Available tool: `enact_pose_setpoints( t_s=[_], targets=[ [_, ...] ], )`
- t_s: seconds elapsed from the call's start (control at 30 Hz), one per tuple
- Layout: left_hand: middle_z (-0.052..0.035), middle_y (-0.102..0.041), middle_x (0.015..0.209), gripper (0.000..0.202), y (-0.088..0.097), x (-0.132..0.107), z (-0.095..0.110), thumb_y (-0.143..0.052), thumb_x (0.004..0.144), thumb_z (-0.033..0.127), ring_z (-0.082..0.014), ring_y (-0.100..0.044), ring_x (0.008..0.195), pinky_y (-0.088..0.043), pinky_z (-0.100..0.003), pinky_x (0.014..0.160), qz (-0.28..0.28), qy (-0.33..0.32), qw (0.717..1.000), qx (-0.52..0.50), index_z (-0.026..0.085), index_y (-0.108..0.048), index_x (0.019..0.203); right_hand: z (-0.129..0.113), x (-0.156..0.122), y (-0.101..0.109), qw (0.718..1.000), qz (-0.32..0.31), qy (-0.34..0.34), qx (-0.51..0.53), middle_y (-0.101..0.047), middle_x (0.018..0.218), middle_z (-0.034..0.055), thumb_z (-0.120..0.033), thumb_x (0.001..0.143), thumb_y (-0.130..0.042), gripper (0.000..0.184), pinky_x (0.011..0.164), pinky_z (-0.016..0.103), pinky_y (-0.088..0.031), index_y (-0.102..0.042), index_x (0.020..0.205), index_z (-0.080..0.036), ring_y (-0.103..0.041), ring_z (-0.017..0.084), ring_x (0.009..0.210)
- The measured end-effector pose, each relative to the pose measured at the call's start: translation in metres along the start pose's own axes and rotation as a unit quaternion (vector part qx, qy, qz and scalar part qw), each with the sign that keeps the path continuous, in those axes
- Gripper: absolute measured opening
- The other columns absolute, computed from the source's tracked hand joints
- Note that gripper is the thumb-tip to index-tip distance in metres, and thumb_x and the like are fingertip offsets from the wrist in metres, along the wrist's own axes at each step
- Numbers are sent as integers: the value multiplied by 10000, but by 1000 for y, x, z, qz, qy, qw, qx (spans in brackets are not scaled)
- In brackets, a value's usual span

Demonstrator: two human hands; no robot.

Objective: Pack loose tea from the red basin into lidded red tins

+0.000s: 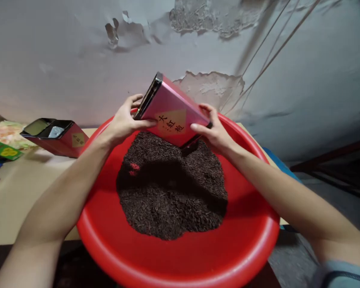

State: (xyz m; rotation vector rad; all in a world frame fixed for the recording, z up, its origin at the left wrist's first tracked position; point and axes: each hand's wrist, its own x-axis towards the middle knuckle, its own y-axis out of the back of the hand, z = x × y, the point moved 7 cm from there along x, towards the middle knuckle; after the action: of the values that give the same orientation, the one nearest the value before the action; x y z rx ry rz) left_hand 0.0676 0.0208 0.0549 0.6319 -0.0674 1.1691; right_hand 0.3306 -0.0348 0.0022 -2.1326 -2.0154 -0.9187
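Note:
A pink tea tin [175,114] with black ends and a yellow label bearing dark characters is held tilted over a large red basin [180,262]. My left hand [129,120] grips its raised upper-left end, thumb on the front face. My right hand [211,126] holds the lower-right end, thumb in front and fingers behind. Dark loose tea leaves [168,208] lie heaped in the basin, close under the tin's lower edge. A shadow crosses the heap, and a small red patch shows at its left. I cannot see the inside of the held tin.
A second pink tin [57,136], its top open with clear plastic inside, lies on the table [27,196] at the left. Beside it is a green and yellow packet [3,150]. A peeling wall [78,60] with hanging cords stands close behind the basin.

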Motion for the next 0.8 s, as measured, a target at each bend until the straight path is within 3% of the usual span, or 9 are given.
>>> enact_pose_setpoints(
  t_s=[0.1, 0.17, 0.27, 0.37, 0.43, 0.53, 0.63, 0.73, 0.8],
  targets=[
    [-126, -528, 1374, 940, -3, 0, -11, -915, 559, 457, -355, -508, 1294, -432, -535, 1101, 31, 7, 993, 113, 205, -459, 1342, 34, -11, -13, 986, -100, -127, -27, -612, 1334, 135, -499, 715, -831, 773, 981, 502, -563, -520, 1383, -262, -624, 298, 1180],
    [-127, -501, 1383, 972, -20, -5, -16, -931, 525, 397, -357, -501, 1281, -428, -528, 1104, 10, 4, 981, 195, 189, -449, 1343, 30, -12, -5, 985, -79, -127, -86, -633, 1301, 134, -420, 710, -841, 628, 1009, 517, -544, -616, 1268, -239, -623, 303, 1187],
    [-171, -430, 1458, 1053, -56, -18, -21, -902, 546, 289, -385, -472, 1301, -446, -517, 1080, -97, -17, 948, 304, 163, -365, 1443, -12, -11, 6, 991, 8, -12, -134, -654, 1246, 107, -373, 853, -712, 364, 985, 466, -554, -655, 1183, -232, -650, 252, 1127],
    [-210, -358, 1546, 1191, -77, -30, -23, -857, 612, 336, -418, -412, 1373, -431, -513, 1089, -207, -45, 912, 351, 178, -167, 1570, -59, -12, -14, 976, -19, 115, -184, -709, 1068, 82, -291, 934, -600, 171, 872, 382, -575, -698, 1049, -210, -678, 198, 960],
    [-229, -350, 1567, 1239, -78, -35, -23, -839, 637, 411, -430, -381, 1408, -406, -505, 1110, -248, -37, 899, 358, 167, -93, 1595, -73, -11, -49, 945, -141, 158, -250, -732, 959, 70, -202, 921, -591, 137, 814, 341, -562, -725, 949, -193, -680, 179, 861],
    [-242, -346, 1586, 1225, -75, -38, -24, -814, 664, 432, -415, -374, 1437, -391, -462, 1127, -267, -20, 893, 360, 128, -87, 1602, -61, -11, -104, 846, -337, 133, -390, -744, 856, 84, -102, 870, -599, 168, 734, 325, -531, -754, 878, -165, -680, 184, 748],
    [-254, -340, 1596, 1208, -73, -37, -25, -797, 684, 452, -387, -402, 1436, -390, -424, 1128, -261, -17, 897, 356, 100, -94, 1602, -41, -4, -131, 772, -382, 62, -505, -743, 833, 137, -61, 845, -592, 180, 694, 338, -511, -761, 832, -124, -684, 215, 721],
    [-261, -393, 1561, 1165, -67, -34, -32, -790, 688, 503, -372, -476, 1379, -426, -409, 1089, -253, -11, 898, 361, 88, -176, 1586, -31, 3, -139, 748, -404, 32, -525, -737, 828, 141, -64, 814, -628, 137, 682, 333, -501, -749, 783, -121, -678, 220, 722],
    [-236, -492, 1485, 1120, -60, -30, -33, -790, 676, 533, -364, -540, 1305, -462, -403, 1038, -239, -18, 898, 370, 112, -257, 1565, -39, 8, -133, 776, -387, 65, -493, -731, 883, 117, -85, 801, -648, 114, 696, 318, -497, -745, 817, -144, -668, 204, 753]
  ],
)
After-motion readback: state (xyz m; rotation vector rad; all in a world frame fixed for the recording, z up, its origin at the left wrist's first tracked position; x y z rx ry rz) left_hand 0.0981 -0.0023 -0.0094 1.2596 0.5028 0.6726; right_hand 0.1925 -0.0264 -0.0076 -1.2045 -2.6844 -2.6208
